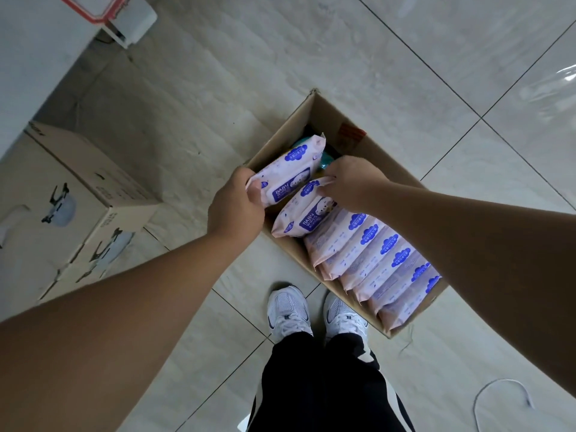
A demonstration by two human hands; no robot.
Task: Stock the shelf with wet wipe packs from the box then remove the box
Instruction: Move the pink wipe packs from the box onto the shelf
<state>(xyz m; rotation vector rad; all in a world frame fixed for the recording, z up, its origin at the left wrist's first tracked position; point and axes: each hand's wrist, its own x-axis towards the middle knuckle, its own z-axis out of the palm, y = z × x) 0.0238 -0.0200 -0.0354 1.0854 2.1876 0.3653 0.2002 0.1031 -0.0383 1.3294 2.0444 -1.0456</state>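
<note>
Open cardboard box [383, 157] sits on the tiled floor [343, 51], skewed to the tile lines, its near corner just beside the person's right shoe [344, 316]. Left shoe [288, 310] is next to it, both in front of the box's near-left wall.

Left hand [238, 204] is over the box's left rim, fingers curled tight round the end of one baby wipes pack [288, 177], which is tilted and lifted above the rim at the far-left part of the box. Right hand [353, 182] comes in across the right wall, fingertips pinched on the top edge of a second pack [307, 212], which leans up out of the box just beside the first. Both hands closed on their packs.

Row of packs [374, 263] stands on edge, filling the near half of the box wall to wall. At the far corner something teal [327, 160] shows under the packs; can't tell what.

Floor beyond the box's far and right sides is open. To the left a larger printed carton [68, 207] stands well apart from the box. White cable [498, 397] lies on the floor near right. White unit with red trim [103, 14] at far left.
</note>
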